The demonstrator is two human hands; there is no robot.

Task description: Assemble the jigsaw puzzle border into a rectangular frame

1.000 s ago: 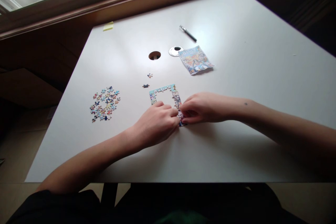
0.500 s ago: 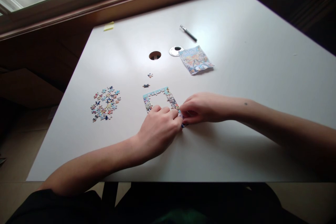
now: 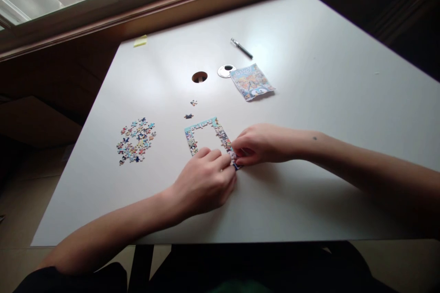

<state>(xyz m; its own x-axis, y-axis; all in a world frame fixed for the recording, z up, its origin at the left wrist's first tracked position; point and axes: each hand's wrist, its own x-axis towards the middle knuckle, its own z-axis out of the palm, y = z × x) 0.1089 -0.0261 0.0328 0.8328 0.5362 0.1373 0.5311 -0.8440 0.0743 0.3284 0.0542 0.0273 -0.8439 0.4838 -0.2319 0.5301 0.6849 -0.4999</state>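
Observation:
A jigsaw puzzle border lies flat on the table, a joined ring of colourful pieces around a bare middle. My left hand covers its near side, fingers curled down at the near right corner; the fingertips are hidden. At the right edge of the border, my right hand has its thumb and fingers closed against the pieces by that same corner. Whether a loose piece is between the fingers cannot be seen. Beyond the border lie two loose pieces, a dark one and a lighter one.
A heap of loose puzzle pieces lies to the left. A picture sheet overlaps a round silver cover, near a cable hole. A pen and a yellow sticky note lie farther back on the white table.
My left hand has drawn back slightly towards me, showing more of the border's left and right sides. The right hand stays at the right edge. The whole view has shifted a little.

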